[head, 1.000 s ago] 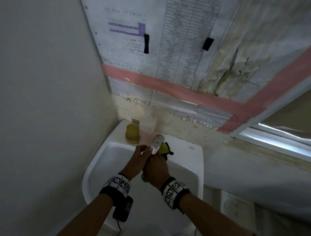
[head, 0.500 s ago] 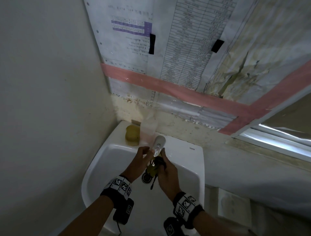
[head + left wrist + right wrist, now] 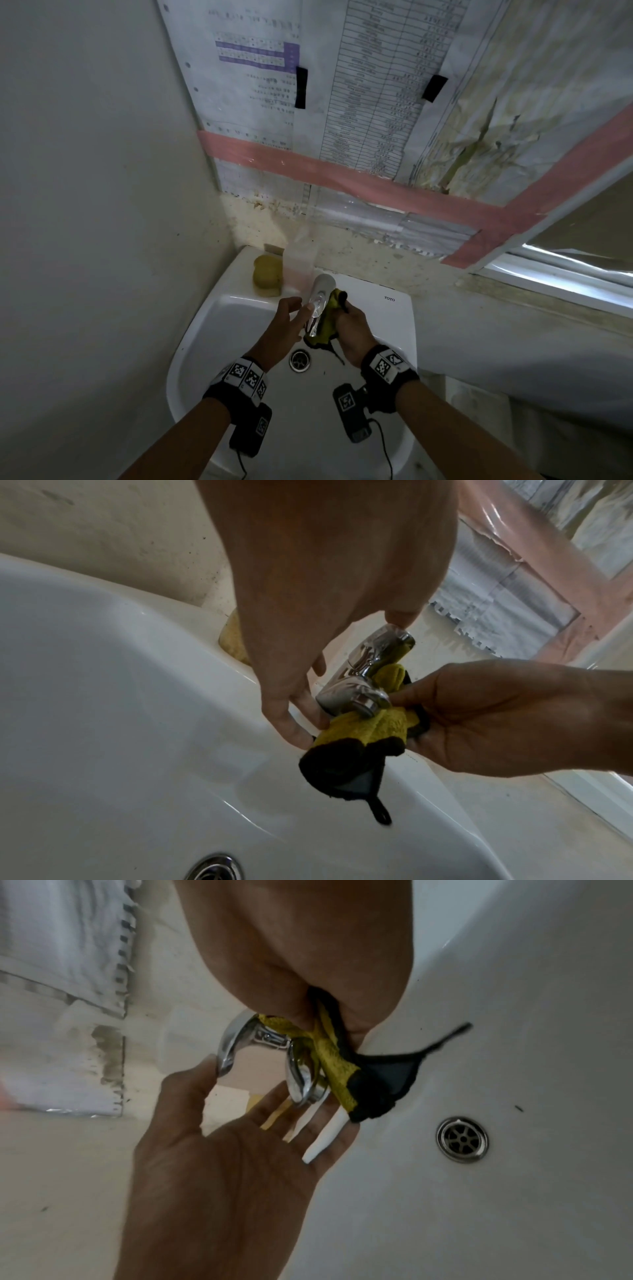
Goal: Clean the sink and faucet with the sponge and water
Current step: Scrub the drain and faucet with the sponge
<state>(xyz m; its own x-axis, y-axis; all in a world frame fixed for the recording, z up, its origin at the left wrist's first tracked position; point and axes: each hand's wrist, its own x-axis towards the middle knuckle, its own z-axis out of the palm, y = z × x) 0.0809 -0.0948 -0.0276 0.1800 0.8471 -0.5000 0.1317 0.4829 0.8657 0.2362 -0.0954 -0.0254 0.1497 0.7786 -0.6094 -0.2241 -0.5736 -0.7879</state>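
The faucet (image 3: 320, 301) spout, long axis reaching out over the sink (image 3: 219, 329), lies between both hands: right hand (image 3: 352, 329) grasping the yellow sponge (image 3: 325, 325) against its right flank, left hand (image 3: 287, 322) released, fingers straight, at its left.

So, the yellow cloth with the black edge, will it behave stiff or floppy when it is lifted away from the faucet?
Probably floppy: the yellow cloth bunches and folds around the faucet in the right hand. Its black corner and loop hang down, so it likely drapes. It looks light, and possibly wet.
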